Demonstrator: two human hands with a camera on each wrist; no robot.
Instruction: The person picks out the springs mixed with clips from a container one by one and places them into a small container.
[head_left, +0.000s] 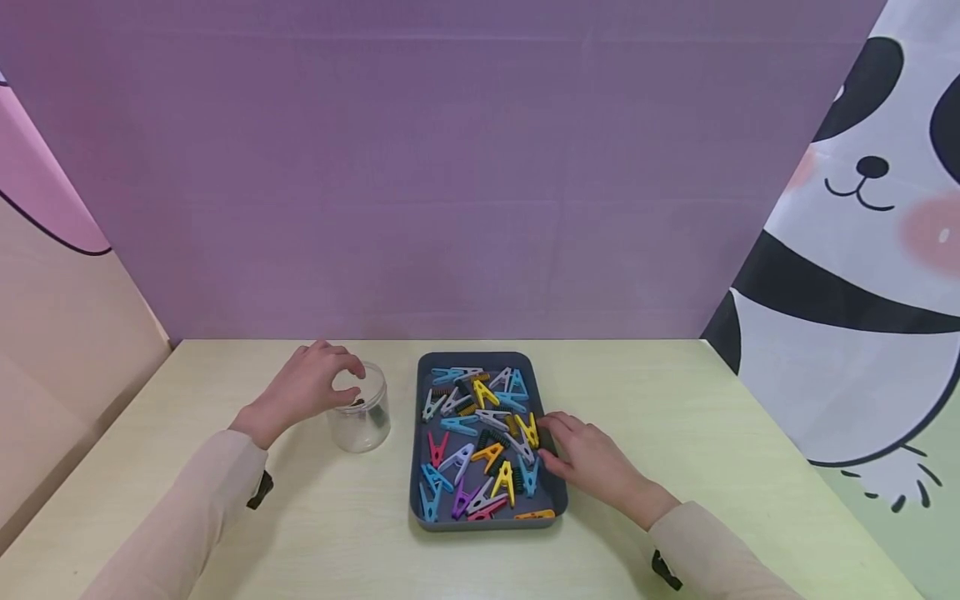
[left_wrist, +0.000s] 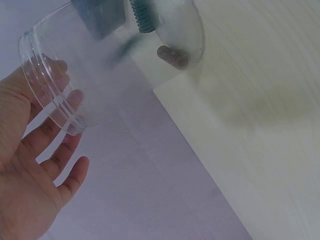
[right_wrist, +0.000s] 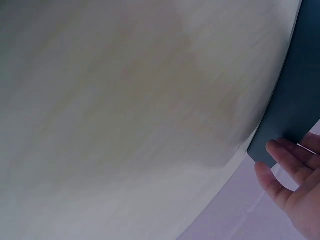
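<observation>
A clear jar [head_left: 360, 427] stands left of the tray, holding a few small ribbed pieces, among them a dark green one [left_wrist: 143, 16] and a brownish one [left_wrist: 172, 57]. My left hand [head_left: 311, 387] is at the jar's mouth, thumb and fingers spread apart; nothing shows between them. In the left wrist view, some of its fingers appear through the clear rim [left_wrist: 52, 95]. A dark grey tray [head_left: 414, 450] contains many colourful plastic clips, such as a yellow clip [head_left: 504, 481], mixed with ribbed pieces. My right hand [head_left: 592, 458] rests its relaxed fingers against the tray's right side.
Both things stand on a pale wooden table [head_left: 660, 417]. Behind it rises a purple backdrop [head_left: 450, 183]. A panda picture [head_left: 862, 250] covers the wall on the right.
</observation>
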